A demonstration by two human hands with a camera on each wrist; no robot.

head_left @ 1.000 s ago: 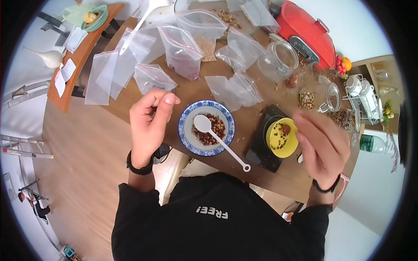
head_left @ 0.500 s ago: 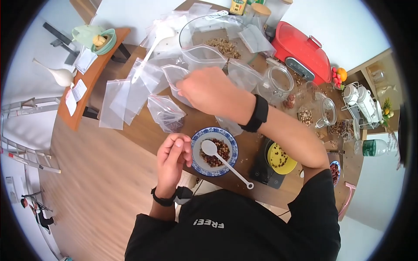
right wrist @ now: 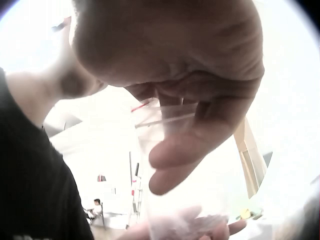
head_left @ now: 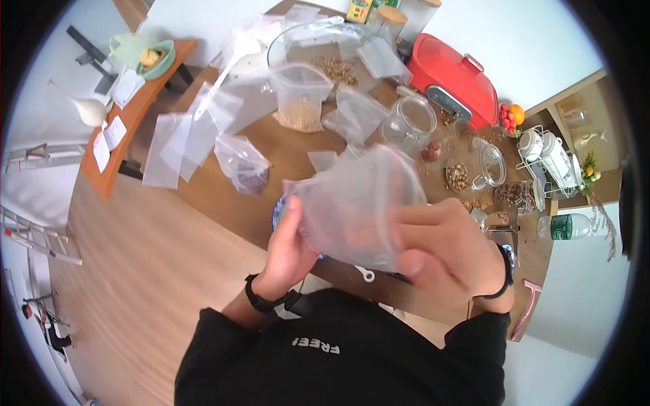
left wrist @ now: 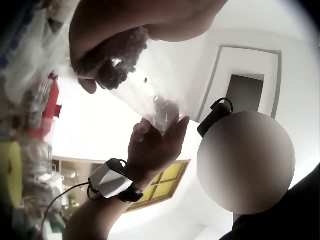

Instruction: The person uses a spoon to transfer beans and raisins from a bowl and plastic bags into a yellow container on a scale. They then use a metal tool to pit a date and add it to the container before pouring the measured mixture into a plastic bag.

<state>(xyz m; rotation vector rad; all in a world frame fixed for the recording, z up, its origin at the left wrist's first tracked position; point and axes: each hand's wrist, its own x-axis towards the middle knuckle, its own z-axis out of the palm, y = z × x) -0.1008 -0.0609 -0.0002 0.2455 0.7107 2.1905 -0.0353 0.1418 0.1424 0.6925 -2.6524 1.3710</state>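
Note:
A clear zip bag (head_left: pixel 359 203) is held tilted between both hands, over the front of the table. My left hand (head_left: pixel 288 254) grips its lower end, thumb on the near side. Dark reddish bean-like pieces (left wrist: pixel 125 55) lie in that end in the left wrist view. At the bag's wide mouth, my right hand (head_left: pixel 447 247) holds the plastic edge, blurred in the head view; its fingers (right wrist: pixel 185 150) curl at the zip strip in the right wrist view. Beneath the bag, a blue-patterned bowl (head_left: pixel 277 211) is mostly hidden, with a white spoon's handle (head_left: pixel 365 273) poking out.
Another bag of dark pieces (head_left: pixel 244 166) lies left of the bowl, and a bag of pale grains (head_left: pixel 298 111) stands farther back. Flat zip bags (head_left: pixel 162 149) spread at the left. A glass jar (head_left: pixel 409 122), a red cooker (head_left: pixel 453 78) and a bottle (head_left: pixel 569 227) stand rightward.
My right hand reached across to the standing bag at the back, then brought it toward my body. The left hand now grips its lower end, where it held nothing before.

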